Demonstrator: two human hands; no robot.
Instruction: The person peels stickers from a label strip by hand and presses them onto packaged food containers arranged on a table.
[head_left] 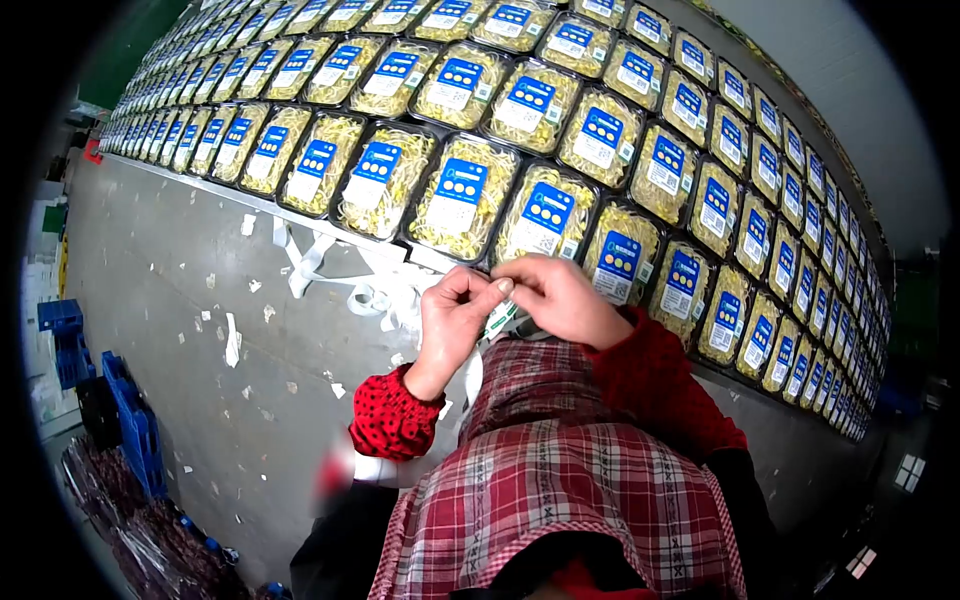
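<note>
My left hand (452,322) and my right hand (565,298) meet at the front edge of the rows of packs, fingertips pinched together. Between and just below them hangs a strip of small green-and-white labels (502,316). Both hands appear closed on this strip; the exact grip is partly hidden by the fingers. Right beyond my hands lie a clear-lidded tray of bean sprouts (465,196) and another sprout tray (547,215), each with a blue-and-white label.
Many more sprout trays (385,78) cover the table in curved rows. Loose white backing ribbon (310,262) trails near the table edge, and paper scraps (233,340) litter the grey floor (190,260). Blue plastic pallets (130,425) and dark netted sacks (150,530) stand at left.
</note>
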